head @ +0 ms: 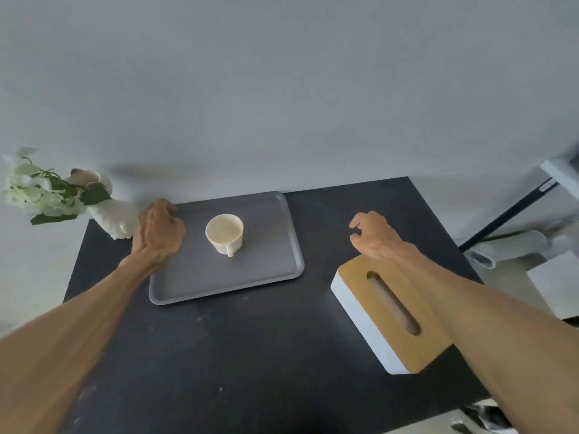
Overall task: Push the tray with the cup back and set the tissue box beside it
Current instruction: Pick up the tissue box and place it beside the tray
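While my left hand [158, 228] grips the flat grey rectangular tray [250, 277] carrying the cream ceramic cup [224, 232], I judge it pushed back; my right hand [372, 233] hovers loosely curled, empty. Still unplaced: the white, wooden-lidded tissue box [388, 314].

I am seeing the flat grey rectangular tray [250, 277] lying on the dark matte table [250, 355], toward its back edge by the wall. The small cream ceramic cup [224, 234] is standing on the tray. The cream vase with white flowers [109, 214] is sitting left of the tray. The white tissue box with a wooden lid [385, 314] is lying right of the tray, nearer me.
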